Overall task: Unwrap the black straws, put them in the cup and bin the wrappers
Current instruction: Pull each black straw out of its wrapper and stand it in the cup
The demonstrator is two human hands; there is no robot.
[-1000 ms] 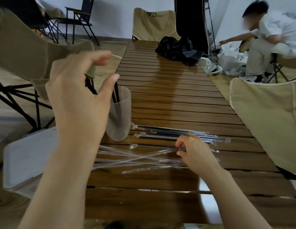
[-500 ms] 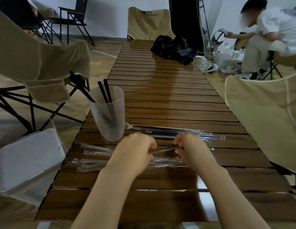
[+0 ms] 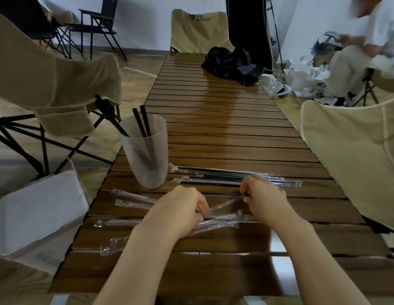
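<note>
Pinching one clear wrapper (image 3: pixel 224 204) between my left hand (image 3: pixel 183 208) and right hand (image 3: pixel 263 199), above empty wrappers (image 3: pixel 125 195). Wrapped straws (image 3: pixel 213 175) lie beyond; frosted cup (image 3: pixel 145 150) holds black straws (image 3: pixel 143 122). White bin (image 3: pixel 37 214) sits left of the table (image 3: pixel 224 128).

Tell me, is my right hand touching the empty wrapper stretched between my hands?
Touching. The head view shows the right hand pinching one end of the clear wrapper, with the left hand at its other end.

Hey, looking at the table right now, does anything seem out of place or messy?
Nothing is spilled or broken. The one untidy spot is the empty wrappers: they lie loose and crisscrossed on the table under both hands instead of in the bin, which stands closed beside the table. The cup stands upright.
</note>
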